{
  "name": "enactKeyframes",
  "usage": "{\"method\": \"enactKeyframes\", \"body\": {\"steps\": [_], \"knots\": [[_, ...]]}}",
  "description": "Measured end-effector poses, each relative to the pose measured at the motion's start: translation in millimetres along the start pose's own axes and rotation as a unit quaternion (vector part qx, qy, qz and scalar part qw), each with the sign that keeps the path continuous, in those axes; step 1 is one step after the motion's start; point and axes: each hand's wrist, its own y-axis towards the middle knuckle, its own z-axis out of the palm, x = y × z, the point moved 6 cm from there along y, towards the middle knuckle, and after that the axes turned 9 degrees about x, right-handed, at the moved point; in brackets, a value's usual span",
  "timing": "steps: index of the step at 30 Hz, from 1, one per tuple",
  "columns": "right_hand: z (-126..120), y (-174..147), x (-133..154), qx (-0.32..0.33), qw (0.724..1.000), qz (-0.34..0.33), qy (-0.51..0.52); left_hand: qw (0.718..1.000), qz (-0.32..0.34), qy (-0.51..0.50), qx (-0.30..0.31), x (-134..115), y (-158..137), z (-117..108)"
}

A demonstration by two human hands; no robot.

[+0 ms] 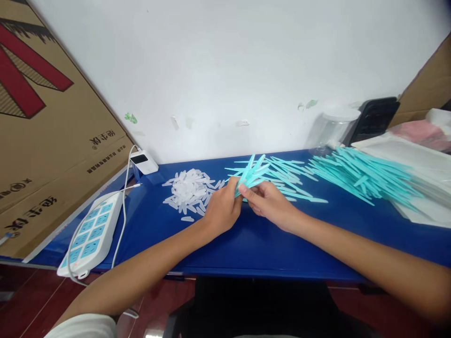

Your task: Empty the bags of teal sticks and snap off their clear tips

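Note:
A bundle of thin turquoise tapered sticks is held between both hands above the table, with the tips fanned upward. My left hand is closed around the lower end of the bundle. From the other side my right hand grips it, thumb laid across the sticks. Behind the hands lies a loose spread of the same turquoise sticks. To the left is a heap of small translucent white pieces, shaped like short sleeves or caps; their exact kind is unclear.
A larger turquoise pile lies at the right, partly over white packaging. Behind stand a clear jar and a black device. A power strip, a cable and a small white box sit left, by a large carton.

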Motion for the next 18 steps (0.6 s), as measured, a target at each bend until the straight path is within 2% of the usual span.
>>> {"method": "enactKeyframes", "body": {"steps": [7,18], "knots": [[-4.2,-0.6,2.6,-0.007,0.999,-0.019,-0.041,0.993,0.031,-0.116,0.020,-5.9,0.0,-4.1],[-11.6,-2.1,5.6,-0.053,0.997,-0.040,-0.034,0.986,0.060,-0.148,0.036,-0.2,2.6,4.0]]}}
